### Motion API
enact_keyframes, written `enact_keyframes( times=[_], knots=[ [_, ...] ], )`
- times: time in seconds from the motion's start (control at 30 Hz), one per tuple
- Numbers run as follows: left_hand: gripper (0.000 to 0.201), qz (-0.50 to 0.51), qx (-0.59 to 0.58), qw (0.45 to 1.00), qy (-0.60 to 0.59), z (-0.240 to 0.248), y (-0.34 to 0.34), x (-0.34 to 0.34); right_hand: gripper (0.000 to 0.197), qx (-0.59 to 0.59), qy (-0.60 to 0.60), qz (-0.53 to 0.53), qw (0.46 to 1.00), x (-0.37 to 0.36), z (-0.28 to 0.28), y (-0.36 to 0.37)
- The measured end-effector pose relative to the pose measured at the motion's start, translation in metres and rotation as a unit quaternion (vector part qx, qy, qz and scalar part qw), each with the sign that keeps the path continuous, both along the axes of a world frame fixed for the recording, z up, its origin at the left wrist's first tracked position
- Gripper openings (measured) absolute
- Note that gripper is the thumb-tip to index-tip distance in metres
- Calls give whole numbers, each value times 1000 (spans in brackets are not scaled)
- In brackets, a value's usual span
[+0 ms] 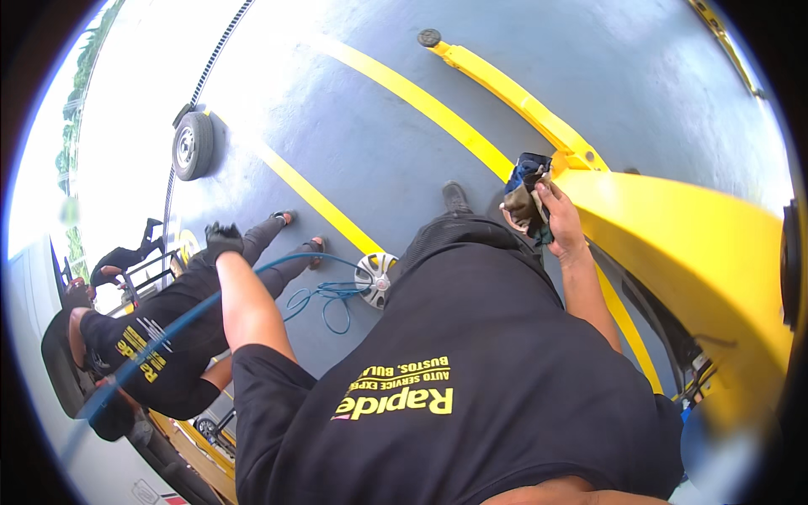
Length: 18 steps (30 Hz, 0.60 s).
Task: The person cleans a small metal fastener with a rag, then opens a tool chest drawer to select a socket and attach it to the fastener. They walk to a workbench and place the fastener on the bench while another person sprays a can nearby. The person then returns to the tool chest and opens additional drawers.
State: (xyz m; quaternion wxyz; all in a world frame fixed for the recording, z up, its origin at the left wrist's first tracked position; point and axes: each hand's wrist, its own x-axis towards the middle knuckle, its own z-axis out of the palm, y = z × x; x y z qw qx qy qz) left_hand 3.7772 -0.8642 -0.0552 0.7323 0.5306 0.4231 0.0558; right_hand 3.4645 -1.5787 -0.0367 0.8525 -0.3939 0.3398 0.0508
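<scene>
My right hand (562, 220) is bare and closed on a bunched, multicoloured rag (528, 200), with blue, brown, black and white patches. It holds the rag in front of my right leg, beside the base of a yellow lift arm (522, 101). Out to the left, my left hand (223, 240) wears a dark glove. Its fingers are foreshortened and dark, so their grip is unclear. A blue hose (189, 324) runs past my left forearm, and its loose coils lie on the floor by a silver wheel cover (376, 280).
A large yellow lift post (673, 244) stands close on my right. At left, a co-worker in a black shirt (147, 353) bends beside a light-coloured vehicle (34, 295); another dark-clad person is partly visible beyond. A tyred wheel (193, 146) stands farther off. Yellow lines (421, 97) cross the grey floor.
</scene>
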Motion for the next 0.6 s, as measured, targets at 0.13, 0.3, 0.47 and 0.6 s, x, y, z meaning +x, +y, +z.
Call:
enact_keyframes(
  times=[0.13,0.3,0.47,0.6],
  knots=[
    [32,24,-60,992,-105,24,47,73,31,-60,3,-2,998,146,-5,18],
    [33,-4,-80,987,-142,-7,-30,210,33,-58,-21,25,998,408,8,26],
    [29,-165,-296,930,-141,-16,-223,366,36,-155,-73,241,955,704,58,130],
    [17,-126,-268,937,-187,56,-255,517,37,-328,-297,502,743,896,98,271]
  ],
)
